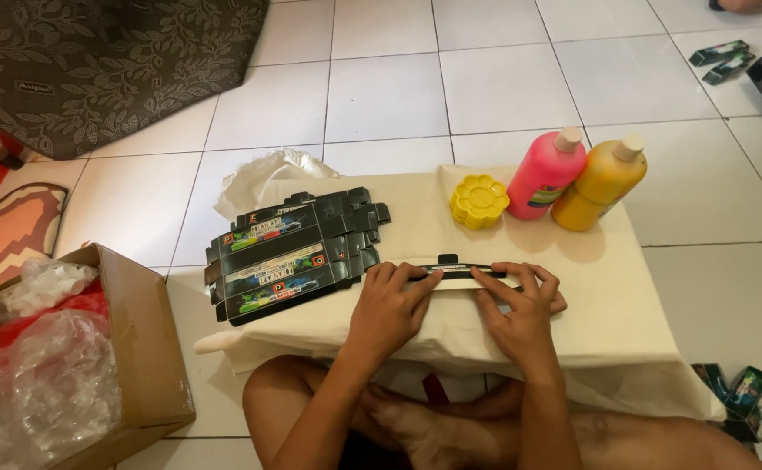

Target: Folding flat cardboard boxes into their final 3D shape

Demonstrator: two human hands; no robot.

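Left hand [391, 306] and right hand [520, 305] both press and pinch one flat black carton blank [461, 272] on cloth-covered table [607, 296]; stack of flat cartons [290, 252] just left.

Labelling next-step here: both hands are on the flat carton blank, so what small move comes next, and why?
Probably press along the fold and run the fingers outward. The left hand and right hand both pin the flat carton blank edge-on against the cloth-covered table. It is still flat, like the stack of blanks beside it.

The fingers [416, 283] hide most of the flat carton [451, 271], and the cardboard box [137, 348] is cut by the left edge.
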